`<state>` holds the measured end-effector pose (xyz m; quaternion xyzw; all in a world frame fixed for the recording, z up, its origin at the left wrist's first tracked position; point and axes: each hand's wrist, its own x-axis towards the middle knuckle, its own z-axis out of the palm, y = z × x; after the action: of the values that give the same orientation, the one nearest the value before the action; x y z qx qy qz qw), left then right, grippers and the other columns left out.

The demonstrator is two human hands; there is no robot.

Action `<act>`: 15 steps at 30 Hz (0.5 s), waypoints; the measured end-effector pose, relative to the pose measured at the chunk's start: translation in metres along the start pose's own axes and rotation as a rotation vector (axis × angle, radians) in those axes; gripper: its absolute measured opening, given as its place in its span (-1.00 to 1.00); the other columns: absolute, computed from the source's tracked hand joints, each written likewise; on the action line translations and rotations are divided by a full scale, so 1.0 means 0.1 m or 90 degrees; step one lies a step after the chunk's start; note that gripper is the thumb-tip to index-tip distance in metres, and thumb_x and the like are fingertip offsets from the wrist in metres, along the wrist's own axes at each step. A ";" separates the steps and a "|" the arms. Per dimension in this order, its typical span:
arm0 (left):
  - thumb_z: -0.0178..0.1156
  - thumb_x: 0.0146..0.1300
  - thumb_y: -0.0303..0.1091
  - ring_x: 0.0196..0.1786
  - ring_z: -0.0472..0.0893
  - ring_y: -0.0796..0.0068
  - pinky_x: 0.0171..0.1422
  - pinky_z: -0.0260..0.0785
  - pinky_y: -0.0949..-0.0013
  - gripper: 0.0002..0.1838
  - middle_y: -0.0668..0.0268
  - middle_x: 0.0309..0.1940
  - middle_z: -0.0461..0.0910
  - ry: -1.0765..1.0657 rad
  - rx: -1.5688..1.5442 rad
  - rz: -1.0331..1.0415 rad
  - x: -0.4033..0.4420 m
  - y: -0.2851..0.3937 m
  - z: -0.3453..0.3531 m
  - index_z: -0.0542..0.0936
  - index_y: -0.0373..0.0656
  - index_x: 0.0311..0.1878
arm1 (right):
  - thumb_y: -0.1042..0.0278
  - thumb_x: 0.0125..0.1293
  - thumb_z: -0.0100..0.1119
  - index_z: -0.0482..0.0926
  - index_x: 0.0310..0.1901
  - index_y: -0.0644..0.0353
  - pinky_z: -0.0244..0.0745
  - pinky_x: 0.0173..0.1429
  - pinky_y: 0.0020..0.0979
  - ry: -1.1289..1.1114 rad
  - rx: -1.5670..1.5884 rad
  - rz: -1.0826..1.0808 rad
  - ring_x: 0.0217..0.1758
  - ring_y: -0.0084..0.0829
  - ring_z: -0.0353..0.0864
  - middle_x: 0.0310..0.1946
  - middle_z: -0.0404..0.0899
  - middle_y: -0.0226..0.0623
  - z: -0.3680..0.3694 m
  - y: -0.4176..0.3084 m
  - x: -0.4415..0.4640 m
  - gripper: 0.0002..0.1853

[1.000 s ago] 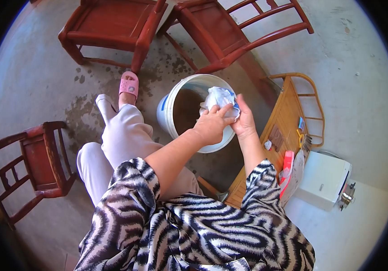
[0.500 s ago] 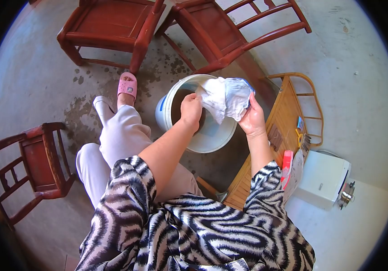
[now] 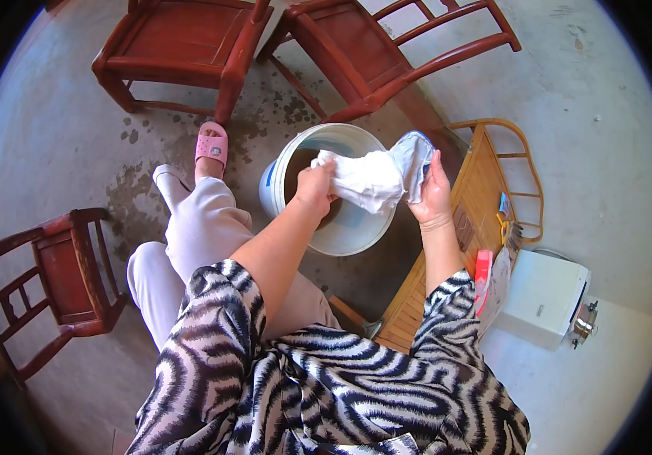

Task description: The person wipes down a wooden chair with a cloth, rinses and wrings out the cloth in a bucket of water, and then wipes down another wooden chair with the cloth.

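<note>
A crumpled white cloth (image 3: 369, 182) with a blue edge stretches between my two hands above a bucket. My left hand (image 3: 315, 186) is closed around its bunched left end. At the other end, my right hand (image 3: 430, 194) grips the blue-edged part, thumb pointing up beside it. Below stands a white bucket (image 3: 355, 236) with brownish liquid inside, partly hidden by my left hand and the cloth. What exact kind of item the cloth is, I cannot make out.
Two red wooden chairs (image 3: 178, 38) stand beyond the bucket, and another red chair (image 3: 72, 277) is at left. To the right are a bamboo seat (image 3: 468, 199) holding small items and a white box-shaped appliance (image 3: 538, 299). My foot in a pink slipper (image 3: 211, 144) rests on the wet-spotted floor.
The cloth has gone from spread and raised toward my right hand to drawn out lengthwise between both hands. My left hand has shifted slightly left, and the blue-edged part now stands upright.
</note>
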<state>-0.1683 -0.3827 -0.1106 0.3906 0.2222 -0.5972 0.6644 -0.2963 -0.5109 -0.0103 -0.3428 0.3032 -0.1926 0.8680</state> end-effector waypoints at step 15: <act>0.00 0.32 -0.24 0.01 0.48 0.38 0.16 0.30 0.29 -0.73 0.35 -0.04 0.48 -0.148 -0.191 0.116 0.00 0.08 0.06 0.39 -0.11 0.03 | 0.40 0.13 0.22 0.46 -0.03 0.35 0.30 -0.07 -0.61 0.025 -0.660 0.216 -0.11 -0.59 0.42 -0.10 0.46 -0.29 -0.14 0.09 -0.01 -0.63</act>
<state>-0.1617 -0.3875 -0.1052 0.2344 0.1945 -0.5357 0.7876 -0.3048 -0.5112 -0.0244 -0.6687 0.4254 0.1183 0.5983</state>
